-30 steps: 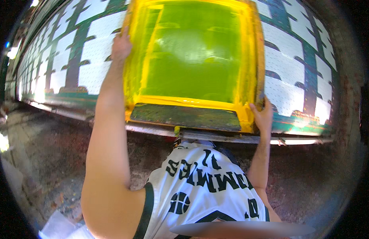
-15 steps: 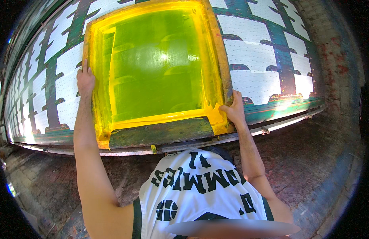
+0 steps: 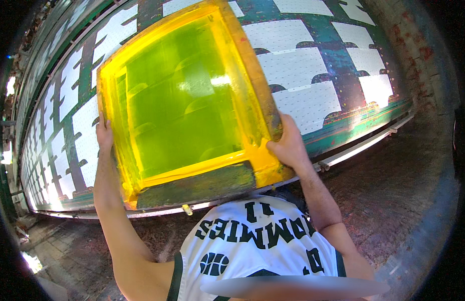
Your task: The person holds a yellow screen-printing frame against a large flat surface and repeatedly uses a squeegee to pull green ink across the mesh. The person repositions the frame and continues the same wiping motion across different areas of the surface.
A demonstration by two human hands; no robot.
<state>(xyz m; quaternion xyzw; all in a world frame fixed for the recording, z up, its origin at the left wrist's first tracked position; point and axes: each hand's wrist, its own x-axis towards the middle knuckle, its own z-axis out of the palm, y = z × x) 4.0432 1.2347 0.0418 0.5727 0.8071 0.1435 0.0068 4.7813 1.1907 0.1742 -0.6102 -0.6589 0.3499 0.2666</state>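
Between my hands is a screen printing frame (image 3: 177, 100), with wooden sides and a green-looking mesh bordered by thick yellow ink. My left hand (image 3: 105, 133) grips its left side, fingers along the outer edge. On the right side, near the close corner, my right hand (image 3: 288, 143) is closed round the wood, its thumb on the yellow-smeared top face. A dark, stained strip (image 3: 197, 185) runs across the frame's near end. White cut pieces (image 3: 308, 105) lie beneath and around it, seen faintly through the mesh.
The long green printing table (image 3: 353, 120) carries rows of white pieces with rounded notches. A metal rail (image 3: 363, 144) with small stops follows its near edge. Stained floor (image 3: 383, 180) lies this side of it, and a brick wall (image 3: 418, 55) stands at the right.
The frame, with both hands still on it, has shifted left and nearer to me, and looks more slanted. The table also appears turned in view, as the camera has moved.
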